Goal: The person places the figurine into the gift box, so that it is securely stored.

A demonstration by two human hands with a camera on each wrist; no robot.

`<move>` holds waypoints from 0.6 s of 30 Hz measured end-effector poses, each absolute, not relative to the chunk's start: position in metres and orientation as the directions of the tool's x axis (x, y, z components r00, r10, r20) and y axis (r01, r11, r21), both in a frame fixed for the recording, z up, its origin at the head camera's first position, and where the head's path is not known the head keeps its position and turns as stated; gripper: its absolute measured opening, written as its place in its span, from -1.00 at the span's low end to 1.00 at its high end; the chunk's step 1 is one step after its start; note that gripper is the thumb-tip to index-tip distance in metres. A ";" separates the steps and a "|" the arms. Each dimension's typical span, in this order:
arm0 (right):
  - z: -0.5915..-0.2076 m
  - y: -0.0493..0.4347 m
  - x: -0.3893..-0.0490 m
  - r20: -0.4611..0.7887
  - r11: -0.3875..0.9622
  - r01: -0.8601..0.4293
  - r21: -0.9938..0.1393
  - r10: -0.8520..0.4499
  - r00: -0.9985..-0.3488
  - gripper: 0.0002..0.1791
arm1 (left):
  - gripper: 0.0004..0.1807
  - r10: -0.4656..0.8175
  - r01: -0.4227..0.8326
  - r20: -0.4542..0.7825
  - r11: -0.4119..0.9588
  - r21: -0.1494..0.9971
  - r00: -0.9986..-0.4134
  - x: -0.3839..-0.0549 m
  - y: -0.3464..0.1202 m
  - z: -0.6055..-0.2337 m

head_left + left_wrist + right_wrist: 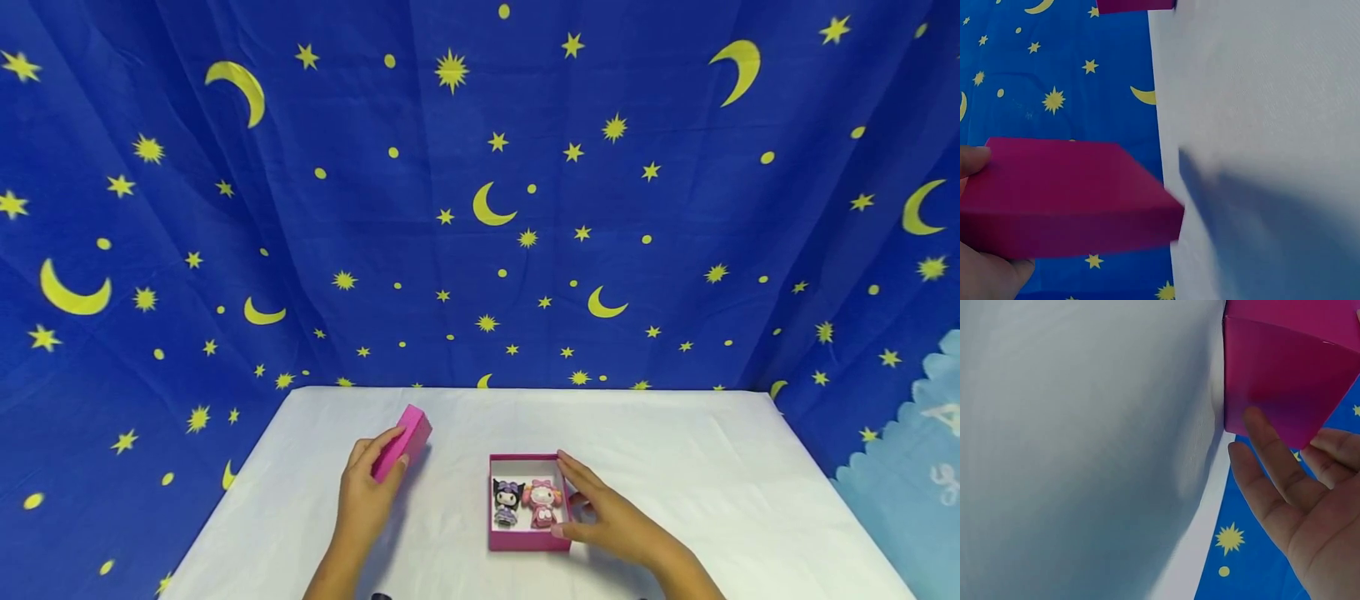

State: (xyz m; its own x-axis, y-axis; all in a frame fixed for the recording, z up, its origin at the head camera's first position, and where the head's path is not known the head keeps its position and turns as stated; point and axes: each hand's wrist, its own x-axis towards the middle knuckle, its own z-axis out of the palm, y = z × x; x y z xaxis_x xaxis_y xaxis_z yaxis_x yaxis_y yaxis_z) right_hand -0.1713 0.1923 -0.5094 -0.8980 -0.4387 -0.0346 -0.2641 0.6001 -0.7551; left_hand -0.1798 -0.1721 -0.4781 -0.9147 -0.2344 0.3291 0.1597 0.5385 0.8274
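In the head view my left hand [367, 492] grips a pink box lid [402, 443] by its sides, tilted above the table. The left wrist view shows the lid [1072, 181] close up, with fingers at its left end. An open pink box [528, 542] sits on the table to the right. Inside its white interior lie two small figurines: a black-and-purple one [507, 502] and a pink one [542, 502]. My right hand [611, 517] touches the box's right side, thumb near the front corner, a finger by the back corner. Extended fingers [1272, 456] show beside the box wall [1285, 381].
A white cloth covers the table [660, 433]. Blue curtain [480, 250] with yellow stars and moons hangs behind and at the sides. A light-blue scalloped piece [915, 467] hangs at the right. A small dark thing [381, 597] is cut off at the bottom edge.
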 end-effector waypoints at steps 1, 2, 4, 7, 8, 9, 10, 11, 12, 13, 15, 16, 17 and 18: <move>-0.510 0.192 -0.172 -0.035 0.602 -0.264 -0.753 -0.438 -0.898 0.10 | -0.49 -0.232 0.172 0.337 0.532 0.829 -0.912 -0.179 -0.171 -0.478; -0.510 0.192 -0.172 -0.035 0.602 -0.264 -0.754 -0.438 -0.898 0.10 | -0.48 -0.229 0.183 0.346 0.525 0.831 -0.910 -0.179 -0.170 -0.477; -0.510 0.191 -0.172 -0.037 0.601 -0.260 -0.756 -0.435 -0.899 0.10 | -0.49 -0.220 0.198 0.347 0.504 0.840 -0.912 -0.178 -0.169 -0.476; -0.510 0.190 -0.173 -0.041 0.604 -0.252 -0.756 -0.428 -0.903 0.10 | -0.52 -0.211 0.195 0.323 0.466 0.863 -0.923 -0.176 -0.166 -0.474; -0.510 0.190 -0.173 -0.039 0.605 -0.253 -0.755 -0.427 -0.904 0.11 | -0.53 -0.209 0.193 0.314 0.454 0.870 -0.926 -0.175 -0.165 -0.473; -0.510 0.189 -0.173 -0.038 0.606 -0.253 -0.754 -0.425 -0.904 0.11 | -0.54 -0.206 0.189 0.304 0.441 0.877 -0.930 -0.175 -0.164 -0.473; -0.510 0.189 -0.173 -0.037 0.609 -0.254 -0.751 -0.424 -0.905 0.11 | -0.54 -0.204 0.193 0.304 0.433 0.881 -0.930 -0.175 -0.163 -0.473; -0.510 0.188 -0.173 -0.035 0.613 -0.256 -0.748 -0.421 -0.906 0.11 | -0.55 -0.203 0.193 0.302 0.428 0.883 -0.932 -0.174 -0.161 -0.472; -0.509 0.188 -0.174 -0.034 0.615 -0.257 -0.745 -0.421 -0.907 0.11 | -0.55 -0.200 0.196 0.303 0.426 0.883 -0.932 -0.174 -0.160 -0.473; -0.509 0.187 -0.174 -0.034 0.616 -0.257 -0.745 -0.419 -0.907 0.11 | -0.55 -0.198 0.198 0.305 0.428 0.882 -0.931 -0.174 -0.159 -0.473; -0.509 0.186 -0.174 -0.034 0.618 -0.256 -0.744 -0.418 -0.908 0.11 | -0.56 -0.194 0.204 0.312 0.433 0.878 -0.930 -0.174 -0.156 -0.474; -0.509 0.186 -0.174 -0.032 0.617 -0.259 -0.743 -0.420 -0.907 0.11 | -0.56 -0.190 0.207 0.313 0.432 0.878 -0.931 -0.174 -0.155 -0.475; -0.508 0.185 -0.174 -0.031 0.615 -0.261 -0.744 -0.421 -0.906 0.11 | -0.56 -0.183 0.209 0.312 0.431 0.878 -0.932 -0.173 -0.154 -0.475; -0.508 0.185 -0.175 -0.030 0.612 -0.261 -0.747 -0.424 -0.905 0.11 | -0.56 -0.176 0.212 0.311 0.428 0.879 -0.934 -0.173 -0.153 -0.476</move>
